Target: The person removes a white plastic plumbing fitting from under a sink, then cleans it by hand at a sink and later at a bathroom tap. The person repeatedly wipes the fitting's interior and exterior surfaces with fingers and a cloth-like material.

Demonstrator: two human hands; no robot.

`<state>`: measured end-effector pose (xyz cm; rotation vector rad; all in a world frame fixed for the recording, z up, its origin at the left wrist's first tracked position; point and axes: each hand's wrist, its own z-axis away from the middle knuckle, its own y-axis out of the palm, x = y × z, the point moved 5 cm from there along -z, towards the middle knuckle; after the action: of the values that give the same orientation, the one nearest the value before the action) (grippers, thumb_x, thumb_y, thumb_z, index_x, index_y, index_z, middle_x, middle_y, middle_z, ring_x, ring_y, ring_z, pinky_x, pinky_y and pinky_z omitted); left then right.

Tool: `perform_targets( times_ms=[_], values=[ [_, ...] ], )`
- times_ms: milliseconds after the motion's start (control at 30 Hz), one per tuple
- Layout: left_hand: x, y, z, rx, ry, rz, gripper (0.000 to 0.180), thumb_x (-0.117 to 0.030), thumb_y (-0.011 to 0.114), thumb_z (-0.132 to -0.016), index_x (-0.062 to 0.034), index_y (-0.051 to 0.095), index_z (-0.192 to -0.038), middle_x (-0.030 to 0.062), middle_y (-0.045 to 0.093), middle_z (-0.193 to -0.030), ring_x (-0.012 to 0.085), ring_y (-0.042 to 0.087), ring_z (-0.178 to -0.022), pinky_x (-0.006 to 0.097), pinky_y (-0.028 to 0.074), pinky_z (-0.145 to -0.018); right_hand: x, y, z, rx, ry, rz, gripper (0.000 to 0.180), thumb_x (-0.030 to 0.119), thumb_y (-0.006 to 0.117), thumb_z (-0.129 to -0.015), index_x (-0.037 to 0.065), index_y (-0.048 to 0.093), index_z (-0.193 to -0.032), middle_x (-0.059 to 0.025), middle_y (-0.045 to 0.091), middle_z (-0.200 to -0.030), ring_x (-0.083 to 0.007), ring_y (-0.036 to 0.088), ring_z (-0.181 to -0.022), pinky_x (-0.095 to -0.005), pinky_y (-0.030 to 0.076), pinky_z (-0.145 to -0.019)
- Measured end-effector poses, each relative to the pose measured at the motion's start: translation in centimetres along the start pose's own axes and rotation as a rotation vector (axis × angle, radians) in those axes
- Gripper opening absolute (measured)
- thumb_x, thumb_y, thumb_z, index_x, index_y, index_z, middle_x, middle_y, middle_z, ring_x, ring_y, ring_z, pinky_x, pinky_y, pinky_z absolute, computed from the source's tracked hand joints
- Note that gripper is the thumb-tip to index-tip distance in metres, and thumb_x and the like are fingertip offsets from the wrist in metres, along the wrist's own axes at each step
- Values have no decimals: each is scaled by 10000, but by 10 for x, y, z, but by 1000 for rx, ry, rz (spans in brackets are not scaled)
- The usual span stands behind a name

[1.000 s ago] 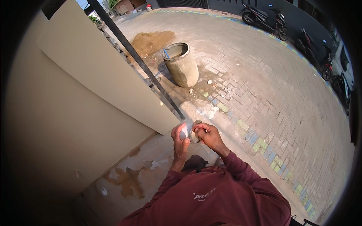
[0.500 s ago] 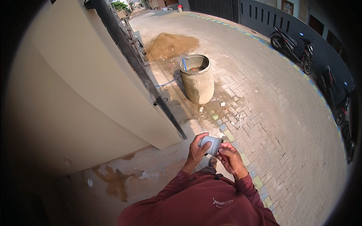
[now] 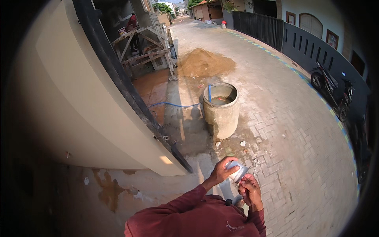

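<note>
My left hand (image 3: pixel 221 172) is closed round a short grey cylindrical piece (image 3: pixel 237 171), which looks like a plastic pipe fitting with a wider rim at one end. The piece is tilted, its rimmed end toward my right hand (image 3: pixel 251 192). The right fingers are bent and pinched together at that rim, and whatever sits between them is hidden. Both hands are in front of my body, below the concrete cylinder (image 3: pixel 222 120) in the view.
The cylinder holds water, and a blue hose (image 3: pixel 173 104) runs to it. Beyond lies a sand pile (image 3: pixel 205 63). A beige wall (image 3: pixel 90 98) with a black post (image 3: pixel 114 75) rises at left. Wooden scaffolding (image 3: pixel 148 55) and a person (image 3: pixel 132 23) are behind; motorcycles (image 3: pixel 327 85) stand at right.
The view has tilted up, bringing the scaffolding and the person into sight. My hands appear lower and further right, with the left still holding the grey piece and the right still at its rim.
</note>
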<state>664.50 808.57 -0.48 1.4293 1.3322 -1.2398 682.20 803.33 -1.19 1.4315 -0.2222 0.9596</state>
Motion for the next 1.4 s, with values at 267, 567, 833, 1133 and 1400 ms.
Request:
perform_targets(
  times_ms=[267,567,833,1133,1400],
  values=[
    [77,64,-33,-147,-114,23,494,-365,715,-971,-51,590,-1330,52,646,-1123,136,604,-1038,316,494,-911,42,-93,-49,128,167,75,168,-23,643,-915,45,573,-1051,-55,605,-852,-92,498,-612,-237,352,-501],
    [67,76,-68,-259,-69,-166,517,-384,771,-916,-50,637,-1288,78,665,-1185,171,624,-1092,335,493,-956,84,-125,-86,334,333,619,276,34,640,-945,58,631,-1220,-26,594,-813,-90,554,-690,-256,435,-608],
    [64,40,-75,-438,-114,-302,507,-399,806,-878,-60,656,-1224,132,655,-1171,263,638,-1119,382,496,-975,73,-103,-142,478,-21,1216,363,-21,578,-951,23,551,-1310,-164,555,-1175,-283,655,-929,-381,544,-750],
    [104,-34,-78,-630,-239,22,515,-356,800,-902,-15,636,-1253,110,648,-1166,191,628,-1067,341,511,-933,38,-55,-229,581,-234,1355,271,59,625,-940,29,541,-1197,-201,638,-904,-447,650,-791,-506,521,-692],
    [97,-109,-105,-757,-138,-135,533,-421,752,-935,-17,623,-1257,114,670,-1136,192,637,-1040,345,516,-917,1,-3,-312,326,618,129,221,152,584,-1015,49,566,-1209,-32,615,-797,-63,473,-472,-177,339,-382]
  ],
)
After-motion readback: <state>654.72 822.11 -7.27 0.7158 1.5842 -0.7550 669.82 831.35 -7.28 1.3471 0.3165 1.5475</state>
